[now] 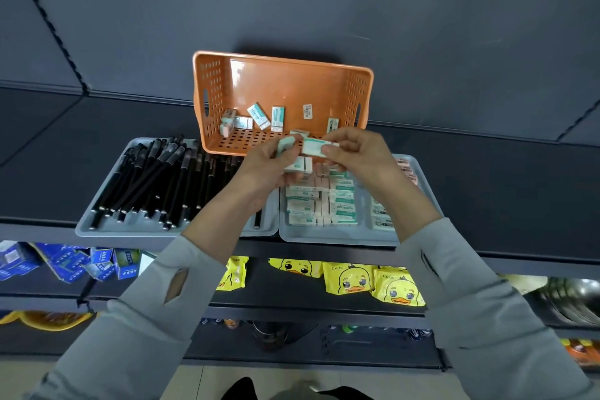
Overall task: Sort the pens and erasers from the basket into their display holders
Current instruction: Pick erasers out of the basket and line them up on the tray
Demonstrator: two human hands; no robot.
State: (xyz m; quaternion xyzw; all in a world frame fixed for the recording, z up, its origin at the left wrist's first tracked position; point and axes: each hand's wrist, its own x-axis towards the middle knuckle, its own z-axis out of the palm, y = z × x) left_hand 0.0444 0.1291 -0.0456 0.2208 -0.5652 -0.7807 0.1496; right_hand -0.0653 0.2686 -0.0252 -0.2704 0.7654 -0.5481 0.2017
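Erasers (313, 147) pinched in left hand (266, 169) and right hand (360, 156) are probably needing squaring to match the eraser tray (324, 237) rows.

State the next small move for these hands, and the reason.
Probably set the held erasers down into the eraser tray. The left hand and right hand both grip them just above it, and loose erasers wait in the orange basket.
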